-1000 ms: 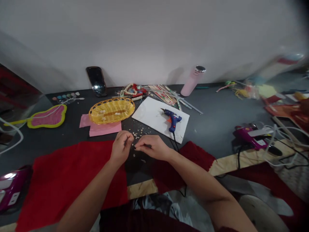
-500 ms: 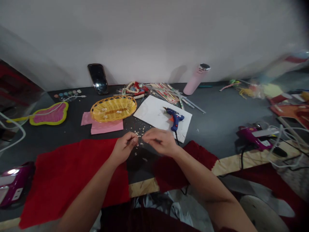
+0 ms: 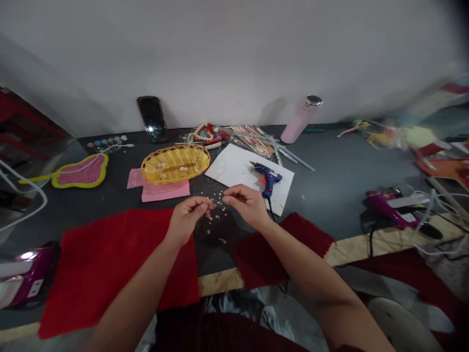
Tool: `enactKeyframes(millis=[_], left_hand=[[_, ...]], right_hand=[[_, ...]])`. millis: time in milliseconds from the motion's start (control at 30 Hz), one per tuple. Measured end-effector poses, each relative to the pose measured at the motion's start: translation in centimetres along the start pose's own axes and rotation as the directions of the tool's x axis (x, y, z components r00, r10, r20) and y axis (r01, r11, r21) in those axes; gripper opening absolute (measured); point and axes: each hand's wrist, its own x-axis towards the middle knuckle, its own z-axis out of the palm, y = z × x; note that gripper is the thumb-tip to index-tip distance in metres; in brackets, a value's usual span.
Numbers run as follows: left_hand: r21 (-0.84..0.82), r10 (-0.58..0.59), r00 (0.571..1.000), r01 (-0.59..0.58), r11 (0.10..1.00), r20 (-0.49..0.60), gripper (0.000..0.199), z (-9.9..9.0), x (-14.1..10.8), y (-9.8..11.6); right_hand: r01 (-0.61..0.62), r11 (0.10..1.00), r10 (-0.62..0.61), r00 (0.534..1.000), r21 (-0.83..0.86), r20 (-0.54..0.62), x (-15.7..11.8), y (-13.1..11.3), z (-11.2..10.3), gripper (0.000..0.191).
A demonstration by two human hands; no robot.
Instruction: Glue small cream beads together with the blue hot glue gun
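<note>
Several tiny pale bead-like pieces (image 3: 216,216) lie scattered on the dark table between my hands. My left hand (image 3: 188,217) is closed in a pinch to their left, its fingertips beside them; anything held there is too small to make out. Over on their right, my right hand (image 3: 247,203) also pinches thumb and fingers together, and what is between them cannot be told. The two hands are a little apart. Just beyond them sits a yellow woven basket (image 3: 172,173) with a few small pale clusters inside. A blue glue gun (image 3: 269,181) rests on a white board (image 3: 229,166).
Red felt (image 3: 120,264) lies at the left front, and darker red cloth (image 3: 304,232) under my right forearm. Pink paper (image 3: 164,192) is under the basket. A phone (image 3: 152,120) and a pink bottle (image 3: 302,120) stand by the wall. Purple devices with cables (image 3: 390,208) sit right and left.
The whole view has shifted slightly to the right. My right hand has risen a little off the scattered pieces, and the gap between my fingertips and the table pieces shows more.
</note>
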Motion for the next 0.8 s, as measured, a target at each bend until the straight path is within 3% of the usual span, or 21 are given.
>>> enactKeyframes(millis=[133, 233, 467, 600, 700, 800], left_hand=[[-0.180, -0.176, 0.979, 0.192, 0.965, 0.102, 0.023, 1.0, -0.4, 0.3], [-0.273, -0.230, 0.960, 0.268, 0.924, 0.162, 0.019, 1.5, -0.7, 0.9], [-0.328, -0.242, 0.957, 0.283, 0.901, 0.160, 0.023, 0.8, -0.5, 0.2], [-0.263, -0.175, 0.978, 0.199, 0.944, 0.111, 0.015, 0.8, -0.4, 0.0], [-0.171, -0.117, 0.990, 0.129, 0.977, 0.078, 0.023, 1.0, -0.4, 0.5], [-0.125, -0.079, 0.996, 0.084, 0.989, 0.040, 0.030, 1.0, -0.4, 1.5]], right_hand=[[0.324, 0.927, -0.314, 0.946, -0.192, 0.081, -0.5, 0.1, 0.5, 0.011], [0.454, 0.848, -0.424, 0.891, -0.273, 0.163, -0.7, 0.9, 0.7, 0.020], [0.442, 0.827, -0.390, 0.896, -0.347, 0.213, -0.6, 1.8, 0.7, 0.048], [0.515, 0.795, -0.436, 0.853, -0.321, 0.287, -0.7, 1.4, 0.8, 0.059], [0.538, 0.778, -0.434, 0.833, -0.323, 0.342, -0.7, 1.3, 0.8, 0.055], [0.487, 0.807, -0.389, 0.864, -0.333, 0.320, -0.6, 1.4, 0.4, 0.042]])
